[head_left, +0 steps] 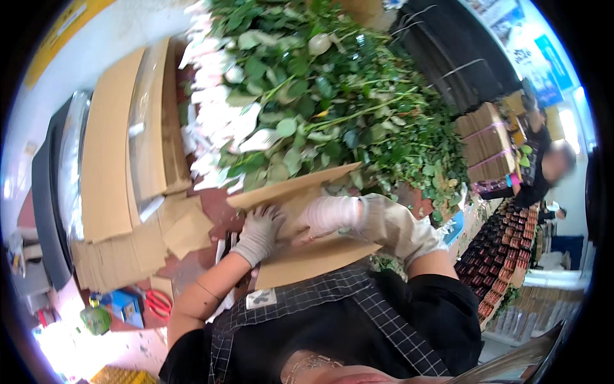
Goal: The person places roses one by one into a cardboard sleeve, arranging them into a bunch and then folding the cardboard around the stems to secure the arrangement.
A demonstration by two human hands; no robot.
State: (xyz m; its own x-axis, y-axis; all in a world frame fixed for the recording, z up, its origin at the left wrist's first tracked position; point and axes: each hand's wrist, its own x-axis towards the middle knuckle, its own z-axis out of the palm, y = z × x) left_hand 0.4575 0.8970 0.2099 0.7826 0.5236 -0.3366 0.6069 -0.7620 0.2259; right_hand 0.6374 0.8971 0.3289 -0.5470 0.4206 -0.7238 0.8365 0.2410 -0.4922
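Left hand (259, 232) in a grey knit glove, laid palm-down on the left edge of a brown corrugated cardboard sheet (307, 253), fingers (268, 214) spread a little and pressed flat against the board rather than curled round it; no thing pinched between them. Right hand (329, 214) in a white glove, likewise flat on the same sheet, just beside the left and nearer its middle, fingers (309, 225) stretched out leftward and close together, not clenched, resting on the surface. Beige sleeve cover (396, 227) running from the right wrist up the forearm. Cardboard sheet lying tilted across the front of the body, just above a black checked apron (332, 307), its upper edge touching a large heap of green leafy flower stems (332, 102) with pale buds. More flattened cardboard (121, 160) stacked to the left, partly under clear plastic film. Red-handled scissors (157, 302) and a green tape roll (96, 318) lower left, well apart from both hands. Another person (543, 169) in dark clothing far right, beside rows of bundled dark red flowers (505, 256).
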